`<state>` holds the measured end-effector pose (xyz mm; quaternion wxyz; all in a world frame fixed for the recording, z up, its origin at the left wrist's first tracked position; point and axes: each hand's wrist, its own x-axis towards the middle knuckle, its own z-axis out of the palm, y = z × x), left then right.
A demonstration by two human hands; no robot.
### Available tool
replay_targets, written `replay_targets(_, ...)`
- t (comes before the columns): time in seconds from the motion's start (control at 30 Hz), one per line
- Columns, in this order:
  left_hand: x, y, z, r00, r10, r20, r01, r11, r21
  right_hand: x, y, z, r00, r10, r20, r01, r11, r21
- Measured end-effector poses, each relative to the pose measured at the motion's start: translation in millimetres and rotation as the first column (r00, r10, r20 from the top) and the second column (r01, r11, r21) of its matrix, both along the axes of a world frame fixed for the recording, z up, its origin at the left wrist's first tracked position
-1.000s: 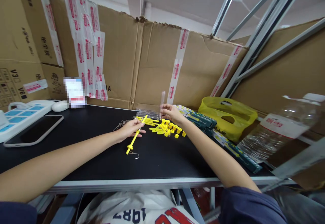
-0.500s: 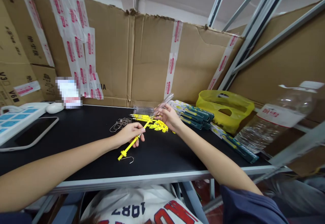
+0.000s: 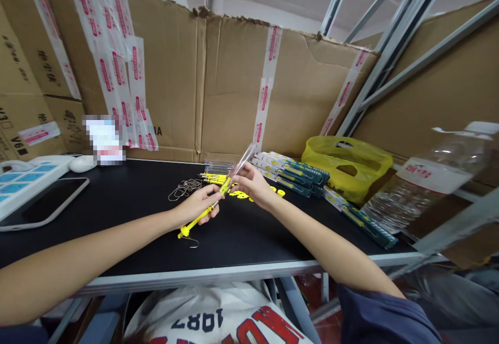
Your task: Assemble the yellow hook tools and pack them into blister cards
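Observation:
My left hand is closed around a slim yellow plastic tool with a metal shaft. A thin wire hook hangs at its lower end. My right hand pinches a clear plastic tube, and the tool's upper end meets the tube's lower end, seemingly inside it. Behind my hands lie several yellow rods with metal tips. Small yellow plastic pieces are partly hidden by my right hand. A tangle of wire hooks rests left of them.
Printed green-and-white boxes are stacked to the right, with one more box nearer the edge. A yellow plastic bag and a large water bottle stand beyond. At left are a phone and a power strip.
My right hand has brought the clear tube down and left onto the yellow tool's upper end. My left hand has shifted slightly left with the tool.

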<state>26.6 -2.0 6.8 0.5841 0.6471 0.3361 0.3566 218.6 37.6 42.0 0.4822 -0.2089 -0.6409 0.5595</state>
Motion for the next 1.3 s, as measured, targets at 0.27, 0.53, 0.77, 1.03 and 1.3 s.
replay_targets(0.27,3.2,-3.1,7.0,0.988,0.022,0.154,-0.014,0.999,-0.051,-4.8,-1.2,-7.3,0.999,0.019,0.041,-0.019,1.000,-0.010)
replay_targets(0.53,2.8,-4.5,5.6,0.982,0.091,0.164,-0.090,0.996,-0.014,-4.5,-3.0,-11.2,0.995,0.078,0.066,-0.078,0.997,-0.005)
replay_targets(0.77,1.7,-9.5,14.9,0.971,0.140,0.196,-0.149,0.988,0.036,-3.1,-0.9,-11.2,0.996,0.032,0.087,-0.036,0.998,0.045)
replay_targets(1.03,-2.8,-6.3,15.0,0.957,0.084,0.279,-0.099,0.994,0.040,-7.2,-8.8,-11.7,0.962,0.141,0.235,-0.153,0.988,0.033)
replay_targets(1.3,-4.7,-0.8,7.2,0.981,0.137,0.140,-0.144,0.989,0.038,-7.0,-9.4,-11.6,0.966,0.142,0.218,-0.160,0.985,0.068)
